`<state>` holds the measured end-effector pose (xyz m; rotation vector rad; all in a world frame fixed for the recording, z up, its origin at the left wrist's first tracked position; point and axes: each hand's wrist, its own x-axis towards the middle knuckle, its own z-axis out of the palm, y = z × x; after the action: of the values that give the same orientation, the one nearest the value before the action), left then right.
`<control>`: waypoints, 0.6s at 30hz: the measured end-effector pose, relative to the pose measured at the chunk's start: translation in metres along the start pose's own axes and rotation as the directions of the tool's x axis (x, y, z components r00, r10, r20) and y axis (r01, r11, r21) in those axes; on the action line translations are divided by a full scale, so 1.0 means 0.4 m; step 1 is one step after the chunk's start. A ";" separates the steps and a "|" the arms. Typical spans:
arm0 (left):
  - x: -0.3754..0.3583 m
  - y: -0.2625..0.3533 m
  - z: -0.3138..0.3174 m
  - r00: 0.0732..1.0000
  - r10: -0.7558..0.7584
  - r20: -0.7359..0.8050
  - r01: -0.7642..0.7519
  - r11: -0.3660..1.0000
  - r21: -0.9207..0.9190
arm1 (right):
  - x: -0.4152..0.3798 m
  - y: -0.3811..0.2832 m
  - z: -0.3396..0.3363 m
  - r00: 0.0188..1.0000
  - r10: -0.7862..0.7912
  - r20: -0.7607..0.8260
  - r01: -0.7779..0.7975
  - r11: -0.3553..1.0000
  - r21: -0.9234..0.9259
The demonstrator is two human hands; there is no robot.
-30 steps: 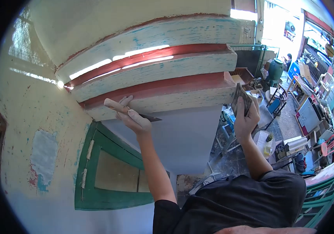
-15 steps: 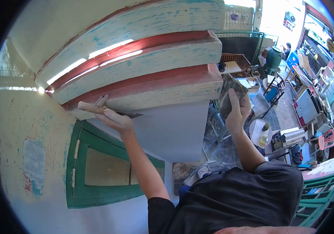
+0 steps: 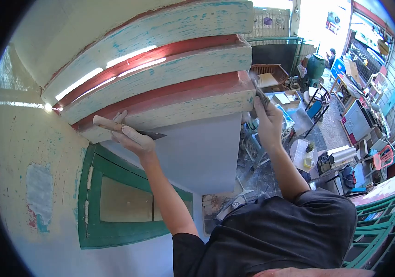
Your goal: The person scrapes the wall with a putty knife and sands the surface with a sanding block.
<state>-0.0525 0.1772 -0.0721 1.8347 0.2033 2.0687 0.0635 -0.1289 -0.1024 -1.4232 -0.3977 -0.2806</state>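
Gray sheet (image 3: pixel 260 94) (probably sandpaper, given the dust) sits at the outer end of the painted ledge (image 3: pixel 183 111), the right hand's (image 3: pixel 270 123) fingers closed on it, seemingly so its face can bear on that edge. The left hand's (image 3: pixel 136 140) fingers are curled partway round the scraper (image 3: pixel 105 123), with 1 or 2 fingertips at the ledge, perhaps for bracing while keeping the blade turned outward.
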 end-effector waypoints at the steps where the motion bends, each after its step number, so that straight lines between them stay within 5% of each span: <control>1: -0.008 -0.004 -0.004 1.000 -0.003 0.004 0.003 1.000 -0.002 | -0.008 -0.011 0.004 1.000 0.000 -0.015 0.000 1.000 0.026; 5: -0.004 -0.021 -0.014 0.999 0.006 0.037 -0.006 1.000 0.007 | -0.022 -0.029 0.020 0.973 -0.011 -0.229 0.043 0.990 0.132; 12: -0.003 -0.033 -0.036 0.991 0.047 0.122 -0.056 0.996 0.074 | -0.050 -0.026 0.033 0.991 -0.060 -0.123 0.060 0.998 -0.004; 14: -0.007 -0.036 -0.036 0.993 0.041 0.111 -0.048 0.997 0.057 | -0.051 -0.046 0.044 0.986 -0.091 -0.136 0.112 0.982 0.155; 18: -0.006 -0.039 -0.031 0.995 0.024 0.092 -0.023 1.000 -0.013 | -0.051 -0.029 0.005 1.000 0.018 0.018 -0.018 1.000 -0.016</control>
<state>-0.0618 0.1923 -0.0816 1.9292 0.1461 1.9904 0.0402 -0.1294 -0.1007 -1.4447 -0.3986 -0.2566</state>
